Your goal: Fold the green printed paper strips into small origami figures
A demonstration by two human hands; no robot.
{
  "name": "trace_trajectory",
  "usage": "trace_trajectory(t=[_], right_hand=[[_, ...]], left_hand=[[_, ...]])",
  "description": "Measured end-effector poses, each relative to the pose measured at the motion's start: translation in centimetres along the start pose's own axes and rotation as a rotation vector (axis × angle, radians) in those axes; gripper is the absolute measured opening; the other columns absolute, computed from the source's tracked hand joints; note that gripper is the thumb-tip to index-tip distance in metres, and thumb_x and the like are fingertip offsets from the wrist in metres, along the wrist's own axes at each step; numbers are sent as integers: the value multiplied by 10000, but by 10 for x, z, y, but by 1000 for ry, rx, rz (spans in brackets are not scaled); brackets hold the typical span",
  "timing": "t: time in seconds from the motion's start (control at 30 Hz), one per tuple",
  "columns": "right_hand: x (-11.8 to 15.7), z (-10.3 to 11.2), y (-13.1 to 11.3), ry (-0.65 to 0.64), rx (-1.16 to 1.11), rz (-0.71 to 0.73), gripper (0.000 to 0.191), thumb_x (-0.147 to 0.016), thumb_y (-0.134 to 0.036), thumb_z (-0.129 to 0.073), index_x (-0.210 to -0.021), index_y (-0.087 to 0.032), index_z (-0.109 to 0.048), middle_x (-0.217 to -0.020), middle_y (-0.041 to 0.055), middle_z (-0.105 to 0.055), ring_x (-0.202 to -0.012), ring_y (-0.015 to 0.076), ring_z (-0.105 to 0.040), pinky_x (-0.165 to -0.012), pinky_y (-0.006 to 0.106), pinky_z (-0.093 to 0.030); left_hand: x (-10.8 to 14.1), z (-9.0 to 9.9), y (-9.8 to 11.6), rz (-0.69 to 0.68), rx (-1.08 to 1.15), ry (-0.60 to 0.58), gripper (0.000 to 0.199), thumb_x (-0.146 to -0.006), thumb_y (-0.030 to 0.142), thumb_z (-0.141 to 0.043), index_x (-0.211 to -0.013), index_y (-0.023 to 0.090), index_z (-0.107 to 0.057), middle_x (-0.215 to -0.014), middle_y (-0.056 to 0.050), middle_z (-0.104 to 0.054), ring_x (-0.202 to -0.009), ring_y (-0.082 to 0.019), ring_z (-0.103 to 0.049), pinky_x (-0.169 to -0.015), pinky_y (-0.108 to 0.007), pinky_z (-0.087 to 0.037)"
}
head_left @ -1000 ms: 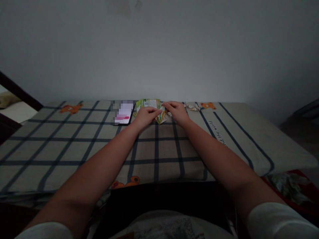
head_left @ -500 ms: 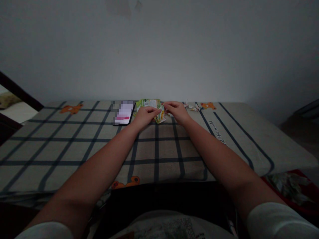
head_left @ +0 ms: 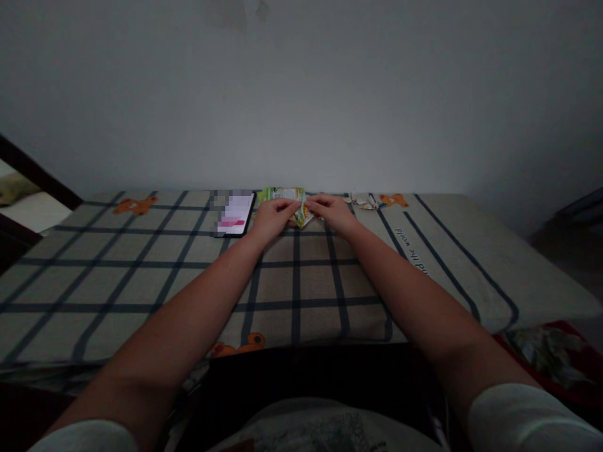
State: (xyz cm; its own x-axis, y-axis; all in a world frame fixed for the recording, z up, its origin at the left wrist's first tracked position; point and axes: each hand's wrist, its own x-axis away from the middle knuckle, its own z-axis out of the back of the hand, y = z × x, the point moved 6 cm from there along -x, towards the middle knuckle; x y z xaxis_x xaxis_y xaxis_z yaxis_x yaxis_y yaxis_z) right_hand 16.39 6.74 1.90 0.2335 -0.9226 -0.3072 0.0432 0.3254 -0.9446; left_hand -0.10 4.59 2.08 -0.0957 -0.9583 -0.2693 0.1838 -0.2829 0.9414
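My left hand and my right hand nearly meet over the far middle of the cloth-covered table. Between their closed fingertips is a small green and yellow packet, pinched from both sides, its lower edge hanging below the fingers. A larger green packet with a white printed label lies just behind my left hand, partly covered by it. Small crumpled wrapper pieces, white and coloured, lie to the right of my right hand.
A phone with a lit, partly pixelated screen lies left of my left hand. The checked tablecloth has printed bears and lettering. Behind it stands a plain wall. A red container with wrappers is below the table's right side.
My fingertips have come closer together. The small packet has shifted slightly up, and more of it is now hidden by my fingers.
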Motion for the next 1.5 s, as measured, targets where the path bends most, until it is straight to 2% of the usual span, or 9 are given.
trace_trajectory(t=[0.17, 0.37, 0.77, 0.97, 1.1, 1.3, 1.5], right_hand=[[-2, 1, 1, 10, 11, 24, 389, -666, -540, -785, -826, -196, -703, -779, 0, -681, -666, 121, -566, -606, 258, -482], [-1, -7, 2, -74, -56, -11, 405, -656, -540, -804, -815, -211, -631, -721, -23, -651, -643, 119, -583, -625, 268, -517], [-2, -10, 0, -52, -9, 41, 361, -724, -509, -746, -824, -212, -566, -738, -12, -628, -705, 147, -610, -657, 283, -509], [-1, -5, -5, 24, 2, 96, 337, -749, -480, -727, -817, -206, -543, -716, -21, -615, -660, 121, -581, -634, 262, -505], [0, -3, -6, 42, -11, 112, 341, -757, -468, -739, -798, -211, -518, -699, -31, -604, -662, 118, -581, -641, 257, -513], [-2, -13, 7, -82, -189, 52, 452, -709, -508, -780, -965, -244, -517, -808, -32, -645, -748, 142, -635, -673, 268, -539], [-5, -14, 14, -75, -143, 84, 441, -745, -501, -736, -1031, -247, -516, -827, -17, -645, -760, 152, -634, -672, 271, -528]], left_hand=[[0, -2, -3, 37, 129, 3, 491, -657, 573, -811, -922, 162, -769, -940, -63, -743, -790, -166, -664, -694, -290, -577], [-2, 1, -3, 23, 143, 24, 407, -694, 503, -795, -904, 156, -772, -890, -51, -736, -760, -149, -650, -692, -277, -557], [-1, -3, -3, 58, 191, 32, 372, -729, 454, -785, -926, 143, -737, -937, -58, -727, -808, -160, -665, -725, -289, -574], [2, -13, -6, 162, 407, -50, 481, -753, 271, -800, -1203, 195, -650, -968, -47, -733, -809, -149, -698, -681, -263, -591], [4, -14, -6, 216, 438, -50, 502, -750, 172, -799, -1224, 185, -633, -868, -29, -730, -720, -121, -692, -659, -231, -585], [2, -11, -2, 172, 436, -5, 470, -763, 143, -778, -1209, 171, -632, -867, -32, -741, -685, -112, -693, -650, -218, -583], [3, -13, -3, 165, 410, -17, 489, -759, 145, -784, -1224, 176, -639, -849, -37, -736, -690, -119, -692, -704, -254, -593]])
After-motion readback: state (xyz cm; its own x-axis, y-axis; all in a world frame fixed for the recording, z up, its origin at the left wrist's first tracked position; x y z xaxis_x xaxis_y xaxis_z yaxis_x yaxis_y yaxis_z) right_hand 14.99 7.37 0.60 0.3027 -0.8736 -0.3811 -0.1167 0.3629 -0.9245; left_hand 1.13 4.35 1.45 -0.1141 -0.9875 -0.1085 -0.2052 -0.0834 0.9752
